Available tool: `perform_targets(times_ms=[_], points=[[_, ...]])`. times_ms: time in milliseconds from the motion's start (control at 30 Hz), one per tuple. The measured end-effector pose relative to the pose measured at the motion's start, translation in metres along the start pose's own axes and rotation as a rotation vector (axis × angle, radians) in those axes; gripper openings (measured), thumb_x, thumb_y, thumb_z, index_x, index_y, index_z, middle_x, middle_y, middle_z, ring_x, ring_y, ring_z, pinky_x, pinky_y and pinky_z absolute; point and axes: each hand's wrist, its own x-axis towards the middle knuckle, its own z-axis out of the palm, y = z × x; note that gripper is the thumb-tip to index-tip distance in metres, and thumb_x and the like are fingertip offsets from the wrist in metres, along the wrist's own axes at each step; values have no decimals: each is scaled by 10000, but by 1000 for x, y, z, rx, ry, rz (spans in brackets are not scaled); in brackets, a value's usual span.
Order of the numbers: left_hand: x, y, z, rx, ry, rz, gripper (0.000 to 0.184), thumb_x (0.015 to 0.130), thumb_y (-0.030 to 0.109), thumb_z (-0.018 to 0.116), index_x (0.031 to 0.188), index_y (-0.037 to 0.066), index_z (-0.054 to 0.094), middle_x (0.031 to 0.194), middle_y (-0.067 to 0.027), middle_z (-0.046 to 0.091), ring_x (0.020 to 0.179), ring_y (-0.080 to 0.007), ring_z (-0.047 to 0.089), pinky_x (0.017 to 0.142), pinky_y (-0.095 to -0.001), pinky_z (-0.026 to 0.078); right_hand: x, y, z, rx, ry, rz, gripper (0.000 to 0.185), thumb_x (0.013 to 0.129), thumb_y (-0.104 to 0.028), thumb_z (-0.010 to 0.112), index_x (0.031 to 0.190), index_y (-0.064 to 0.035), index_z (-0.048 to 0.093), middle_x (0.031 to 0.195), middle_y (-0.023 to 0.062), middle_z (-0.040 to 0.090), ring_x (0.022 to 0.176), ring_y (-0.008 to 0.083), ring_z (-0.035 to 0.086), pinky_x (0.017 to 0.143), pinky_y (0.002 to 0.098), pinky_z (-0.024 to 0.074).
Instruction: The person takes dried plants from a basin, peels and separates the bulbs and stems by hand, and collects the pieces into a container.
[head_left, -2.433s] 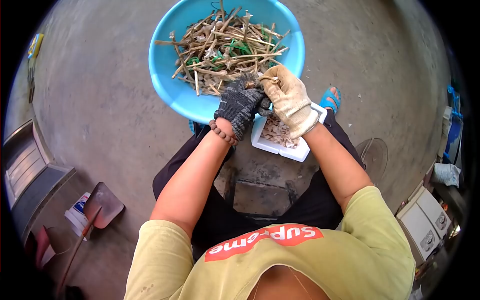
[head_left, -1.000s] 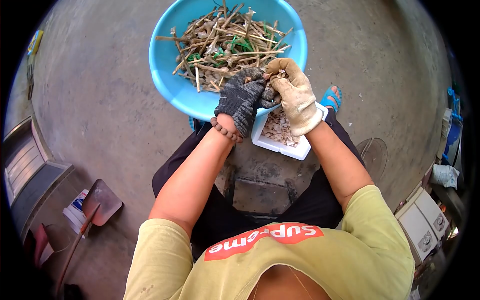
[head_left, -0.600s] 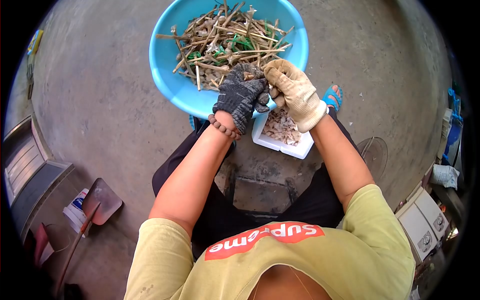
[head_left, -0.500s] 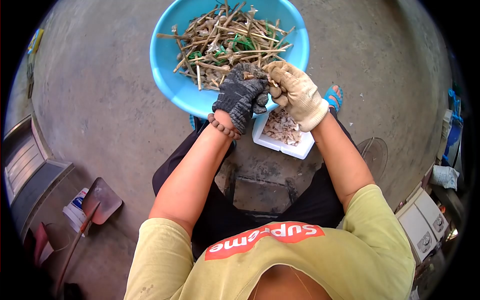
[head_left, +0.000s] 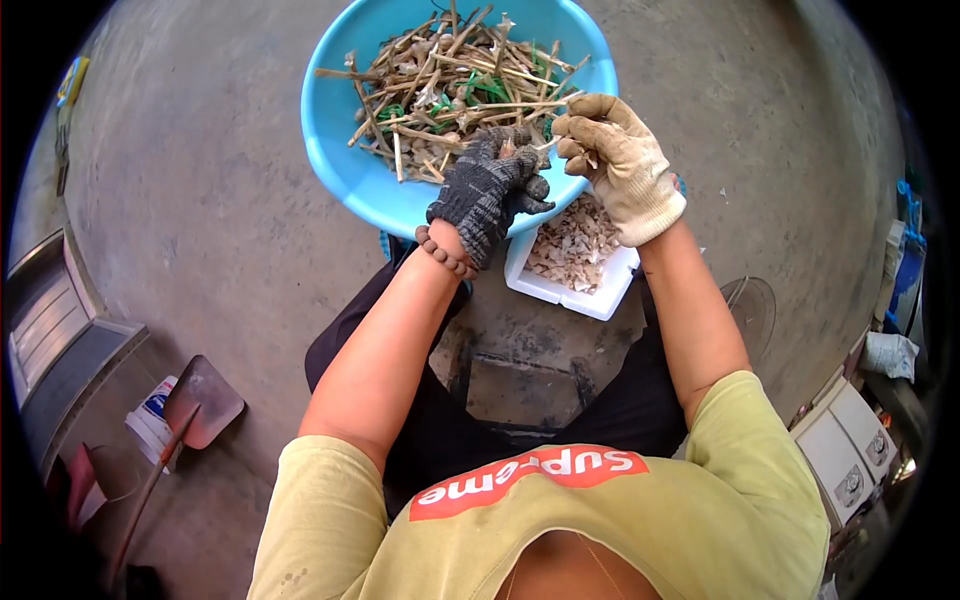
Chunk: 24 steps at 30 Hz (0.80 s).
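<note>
My left hand (head_left: 485, 190), in a dark grey glove, is closed on a small brownish piece, perhaps a garlic bulb (head_left: 508, 150), over the near rim of a blue basin (head_left: 345, 185). In the basin lies a heap of dry stalks and bulbs (head_left: 450, 85) with green strips. To the right, my right hand (head_left: 620, 160) wears a cream glove, its fingertips pinched on a thin pale strip (head_left: 547, 144) that reaches toward my left hand. Below both hands, a white foam box (head_left: 560, 298) holds pale peelings or cloves (head_left: 575, 250).
A long-handled shovel (head_left: 205, 405) and a white bucket (head_left: 150, 430) stand at the lower left. Beyond my right arm is a round, see-through disc (head_left: 752, 315). White boxes (head_left: 835, 440) and a pale bag (head_left: 890, 353) are at the right edge.
My right hand has moved right and up, away from my left hand, and a thin pale strip now shows between them. More of the white box's contents is visible. My left hand has barely moved.
</note>
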Motion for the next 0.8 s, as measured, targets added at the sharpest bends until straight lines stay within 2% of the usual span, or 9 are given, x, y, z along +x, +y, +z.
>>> perform_targets(times_ms=[67,100,167,267,333,467,667,767,800], points=[[17,-18,-25,799,-119,491,385,747,-8,572,1103,-35,427,859,-107,569,663,-151,585,493,-236,500,0,-7,-1,-187,-29,-95,175,813,-91,546,960,-3,507,831,99,585,680,118,580,534,215,500],[12,-14,-16,799,-122,490,385,747,-8,572,1103,-35,427,859,-107,569,663,-151,585,493,-236,500,-3,-9,2,-262,-35,-123,181,809,-108,557,958,-8,537,784,74,587,638,102,566,509,201,477],[-1,1,11,319,45,61,412,799,46,545,1169,-13,375,904,-121,569,686,-173,606,541,-269,503,-6,-10,8,-415,-47,-66,188,801,-128,571,952,-16,556,753,57,584,612,91,553,497,196,460],[8,-13,-2,584,10,314,396,800,49,546,1161,1,391,891,-131,578,668,-170,606,516,-278,503,-7,-5,11,-744,-78,-24,211,775,-212,613,899,-42,616,673,17,575,557,75,515,481,208,426],[-4,0,12,579,31,209,382,808,63,545,1153,1,393,893,-133,580,602,-166,594,471,-268,489,-6,3,10,-806,-78,-175,211,779,-226,608,884,-43,623,668,24,578,550,81,511,479,209,420],[-8,4,19,562,4,52,372,795,106,571,1119,-4,422,883,-146,581,517,-158,568,392,-260,448,-6,-2,12,-719,-81,-28,222,794,-244,588,888,-45,617,671,40,581,533,81,501,464,211,405],[11,-14,-6,1000,78,393,358,770,254,606,1011,4,522,828,-122,593,522,-143,557,449,-285,443,-4,-4,7,-791,-38,98,249,820,-259,552,899,-26,591,655,56,574,484,79,460,427,224,382],[-11,16,22,703,158,-8,305,744,246,620,942,19,570,669,-68,586,491,-104,505,445,-254,416,-2,2,3,-757,-33,17,253,821,-261,555,902,-24,588,653,56,572,475,78,448,422,221,376],[-11,15,21,703,158,-8,305,744,246,620,942,19,570,669,-68,586,491,-104,505,445,-254,416,-2,3,3,-757,-43,17,245,817,-256,563,900,-26,589,653,52,571,481,77,452,424,219,377]])
